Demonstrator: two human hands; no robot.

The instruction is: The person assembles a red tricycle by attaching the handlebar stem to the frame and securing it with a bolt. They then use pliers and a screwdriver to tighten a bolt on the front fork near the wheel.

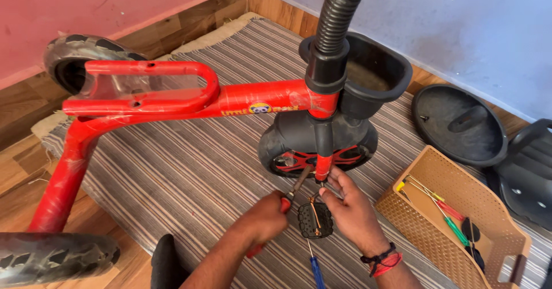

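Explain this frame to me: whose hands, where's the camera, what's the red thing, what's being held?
One picture, from a camera on the person's head, looking down at their own bare hands. A red child's tricycle frame stands on a striped rug. The left hand grips a red-handled tool, its tip up by the front wheel. The right hand pinches near the wheel's hub, just above a black pedal. A blue-handled screwdriver lies on the rug. At right, a tan basket holds more screwdrivers.

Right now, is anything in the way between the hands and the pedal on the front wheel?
Nothing visible. The right hand already touches the black pedal and its metal crank. The left hand holds a red-handled tool with its tip at the front wheel hub.
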